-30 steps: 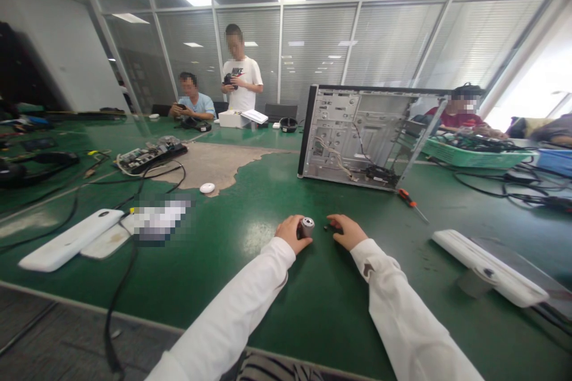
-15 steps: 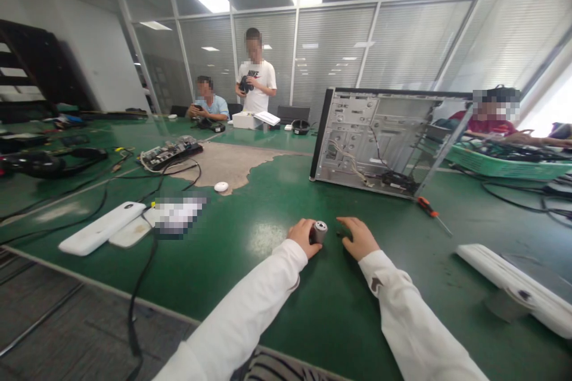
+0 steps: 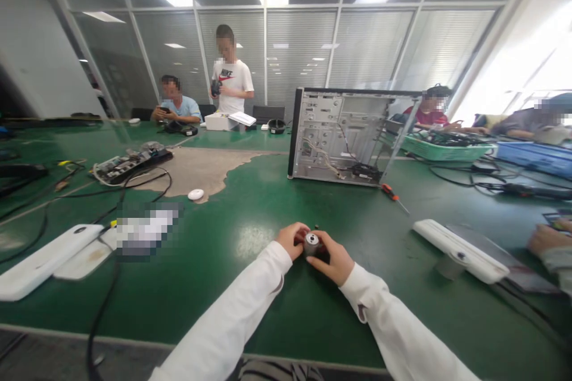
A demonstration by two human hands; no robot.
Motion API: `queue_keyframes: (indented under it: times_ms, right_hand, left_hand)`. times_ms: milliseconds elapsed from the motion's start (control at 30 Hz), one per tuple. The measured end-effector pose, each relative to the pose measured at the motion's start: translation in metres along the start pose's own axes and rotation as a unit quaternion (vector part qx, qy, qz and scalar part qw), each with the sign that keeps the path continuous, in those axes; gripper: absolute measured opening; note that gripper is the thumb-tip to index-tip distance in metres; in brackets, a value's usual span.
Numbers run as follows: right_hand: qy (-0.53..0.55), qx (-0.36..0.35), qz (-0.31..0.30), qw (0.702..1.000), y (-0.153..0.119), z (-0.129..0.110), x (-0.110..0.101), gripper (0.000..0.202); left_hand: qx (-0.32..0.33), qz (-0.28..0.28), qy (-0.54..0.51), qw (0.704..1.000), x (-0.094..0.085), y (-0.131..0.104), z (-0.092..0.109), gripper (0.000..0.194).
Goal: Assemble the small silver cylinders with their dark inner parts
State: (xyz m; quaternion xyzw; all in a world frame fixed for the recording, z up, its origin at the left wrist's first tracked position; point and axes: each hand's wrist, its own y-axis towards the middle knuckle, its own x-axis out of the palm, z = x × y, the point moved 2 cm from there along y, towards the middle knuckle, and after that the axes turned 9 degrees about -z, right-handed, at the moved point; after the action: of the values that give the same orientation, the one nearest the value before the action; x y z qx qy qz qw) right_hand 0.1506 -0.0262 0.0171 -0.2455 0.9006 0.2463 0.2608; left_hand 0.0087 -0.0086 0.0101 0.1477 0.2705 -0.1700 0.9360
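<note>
A small grey metal cylinder (image 3: 311,244) stands upright at the middle of the green table (image 3: 268,292). Its silver top has dark holes in it. My left hand (image 3: 292,239) is curled against its left side, the fingertips partly hidden behind it. On the other side, my right hand (image 3: 334,257) has thumb and fingers closed about the cylinder. A tiny dark piece (image 3: 316,227) lies on the table just beyond the fingers.
An opened computer case (image 3: 344,137) stands ahead, an orange-handled screwdriver (image 3: 390,192) by its corner. White devices (image 3: 460,247) lie at right and left, with loose cables. A circuit board assembly (image 3: 134,164) sits far left. Other people are around the table; one hand (image 3: 547,241) shows at right.
My right hand, apart from the cylinder before, has moved in and closed on it. My left hand stays on it. The view has turned to the right.
</note>
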Motion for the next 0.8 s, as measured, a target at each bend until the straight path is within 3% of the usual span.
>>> queue_keyframes:
  times_ms: [200,333,433,567,667,800]
  right_hand:
    - [-0.11,0.065,0.031,0.991,-0.031,-0.001,-0.011,0.036]
    - [-0.184,0.131,0.101,0.969,-0.085,0.014,-0.041,0.039]
    - [-0.266,0.192,0.191,0.925,-0.136,0.034,-0.072,0.041]
    - [-0.369,0.289,0.286,0.836,-0.187,0.064,-0.114,0.052]
    - [-0.429,0.325,0.306,0.786,-0.201,0.078,-0.138,0.06]
    - [-0.494,0.249,0.396,0.733,-0.188,0.065,-0.141,0.057]
  left_hand:
    - [0.04,-0.014,0.03,0.999,0.01,-0.002,0.01,0.032]
    - [0.016,0.005,0.032,0.999,0.005,-0.001,0.006,0.028]
    - [0.011,0.017,0.026,0.999,0.003,0.001,0.002,0.027]
    - [0.013,0.019,0.021,1.0,0.004,0.003,0.0,0.026]
    - [0.012,0.025,0.021,0.999,0.004,0.002,-0.001,0.026]
    - [0.006,0.035,0.023,0.999,0.002,0.0,-0.003,0.026]
